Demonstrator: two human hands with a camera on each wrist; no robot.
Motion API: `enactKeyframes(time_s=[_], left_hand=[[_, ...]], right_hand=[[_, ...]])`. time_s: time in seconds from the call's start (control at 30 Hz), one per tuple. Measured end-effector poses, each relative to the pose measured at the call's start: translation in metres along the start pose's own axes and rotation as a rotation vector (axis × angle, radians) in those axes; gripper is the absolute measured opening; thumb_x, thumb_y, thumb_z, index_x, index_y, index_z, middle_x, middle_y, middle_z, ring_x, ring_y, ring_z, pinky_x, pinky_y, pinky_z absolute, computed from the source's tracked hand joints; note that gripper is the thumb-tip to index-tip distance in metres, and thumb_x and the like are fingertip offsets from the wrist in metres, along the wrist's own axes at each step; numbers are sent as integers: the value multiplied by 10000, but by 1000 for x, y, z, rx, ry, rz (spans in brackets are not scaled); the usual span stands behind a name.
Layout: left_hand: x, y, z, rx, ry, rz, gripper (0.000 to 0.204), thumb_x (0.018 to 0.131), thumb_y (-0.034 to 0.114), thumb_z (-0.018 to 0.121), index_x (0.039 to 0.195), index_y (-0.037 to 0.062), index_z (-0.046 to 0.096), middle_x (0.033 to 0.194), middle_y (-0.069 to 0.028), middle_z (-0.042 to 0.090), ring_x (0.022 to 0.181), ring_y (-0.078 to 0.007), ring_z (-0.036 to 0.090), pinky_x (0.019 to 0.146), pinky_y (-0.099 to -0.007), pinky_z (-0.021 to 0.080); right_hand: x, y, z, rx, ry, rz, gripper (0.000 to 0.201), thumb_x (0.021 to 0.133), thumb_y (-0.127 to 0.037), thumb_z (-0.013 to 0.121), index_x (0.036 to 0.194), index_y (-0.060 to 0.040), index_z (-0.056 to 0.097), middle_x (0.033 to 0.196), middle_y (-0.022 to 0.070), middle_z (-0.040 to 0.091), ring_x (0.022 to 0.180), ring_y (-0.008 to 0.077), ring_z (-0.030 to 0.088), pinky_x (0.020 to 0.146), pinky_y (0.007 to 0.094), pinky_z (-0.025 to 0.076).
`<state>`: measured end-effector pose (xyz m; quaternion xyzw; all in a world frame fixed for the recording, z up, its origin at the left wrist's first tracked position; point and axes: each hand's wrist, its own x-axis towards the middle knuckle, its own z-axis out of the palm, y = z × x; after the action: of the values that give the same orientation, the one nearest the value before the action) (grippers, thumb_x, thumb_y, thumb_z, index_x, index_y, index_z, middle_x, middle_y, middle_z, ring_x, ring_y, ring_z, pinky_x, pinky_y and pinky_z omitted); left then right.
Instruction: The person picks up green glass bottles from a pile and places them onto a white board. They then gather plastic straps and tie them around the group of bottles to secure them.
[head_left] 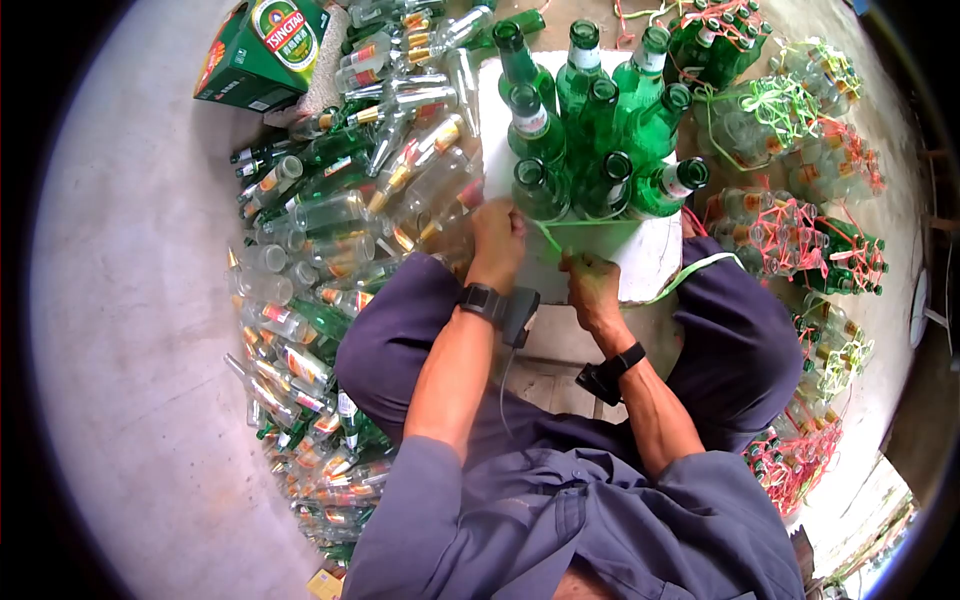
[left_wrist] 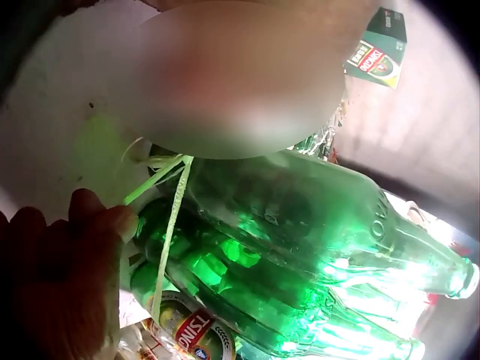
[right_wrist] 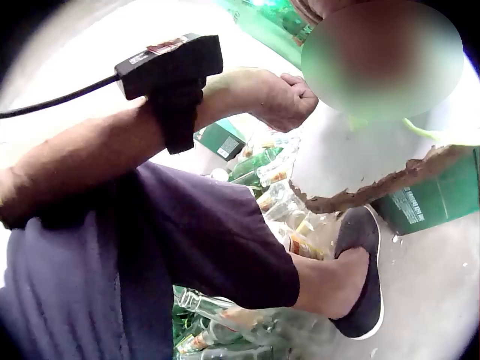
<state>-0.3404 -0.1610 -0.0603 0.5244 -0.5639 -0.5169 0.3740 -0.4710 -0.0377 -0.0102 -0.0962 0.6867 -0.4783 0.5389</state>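
Several green glass bottles (head_left: 603, 120) stand upright in a tight bundle on a white board (head_left: 648, 262). Round the base of the bundle runs a green plastic strap (head_left: 552, 240), whose two ends cross at a knot facing the person. My left hand (head_left: 498, 243) pinches one end at the bundle's near left corner, fingers curled. Close by on the right, my right hand (head_left: 592, 287) grips the other end, its tail trailing right over the thigh. The left wrist view shows the strap (left_wrist: 171, 225) across the bottles and the right hand (left_wrist: 60, 277) at its end.
Loose clear and green bottles (head_left: 330, 215) lie heaped on the left. Bundles tied with red and green strap (head_left: 765, 120) stand along the right. A green beer carton (head_left: 265, 55) sits at the back left. The person's knees (head_left: 740, 335) flank the board, which rests on another green carton (right_wrist: 439, 195).
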Motion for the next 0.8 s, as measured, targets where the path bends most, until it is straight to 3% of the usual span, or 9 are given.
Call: enactKeyframes(time_s=[0.07,0.13,0.23,0.27,0.33,0.47,0.53,0.63,0.8], left_hand=[[10,8,1,95,-5,86,117,747,-93,521,722,4,583,628,-36,508,535,-152,522,484,-259,400],[0,33,2,215,-157,27,91,882,93,476,837,44,538,704,-3,472,578,-108,459,505,-262,365],[8,10,-4,34,-135,79,80,890,116,526,887,58,582,715,-5,514,584,-115,501,506,-261,378],[8,15,-2,34,-138,91,80,890,116,526,887,58,582,715,-5,514,584,-115,501,506,-261,378],[2,22,2,-674,97,-504,99,896,151,565,927,69,610,748,-7,573,609,-112,532,507,-256,387],[-21,29,7,-522,198,-505,132,902,193,595,928,68,626,781,-11,617,639,-108,553,505,-260,391],[-35,38,16,-46,108,-392,183,864,221,667,783,65,615,640,-9,571,514,-154,531,489,-290,394],[-52,55,21,45,-85,-411,175,867,226,677,871,59,625,667,-11,593,526,-163,551,517,-304,429],[-58,73,15,-393,-111,-602,135,881,164,649,875,31,630,708,-45,613,595,-189,585,566,-320,458]], right_hand=[[5,1,0,43,1,28,297,869,-206,649,673,17,661,511,16,457,499,87,360,485,308,306],[14,21,0,-70,12,-164,321,871,-236,651,675,17,658,513,27,461,503,108,366,489,329,313],[2,8,0,-161,13,-103,322,868,-257,651,687,10,661,524,41,481,521,124,386,499,334,330],[1,11,1,-142,24,-211,370,904,-320,637,693,-16,649,512,-25,421,477,78,335,448,302,252],[-2,14,0,-194,0,-232,370,902,-317,637,697,-9,654,515,-25,417,493,80,342,459,301,255],[-10,22,-3,-330,-155,-266,372,905,-307,624,716,10,666,520,-25,421,499,89,346,459,305,254],[-13,27,1,-349,-156,-315,385,910,-314,614,722,19,666,518,-16,433,495,94,363,454,314,269],[-11,39,2,-438,-162,-404,411,920,-326,596,739,36,667,511,14,459,489,109,404,452,334,308],[-31,26,-4,-499,-168,-442,430,935,-332,574,767,51,672,497,71,468,490,144,463,468,360,367]])
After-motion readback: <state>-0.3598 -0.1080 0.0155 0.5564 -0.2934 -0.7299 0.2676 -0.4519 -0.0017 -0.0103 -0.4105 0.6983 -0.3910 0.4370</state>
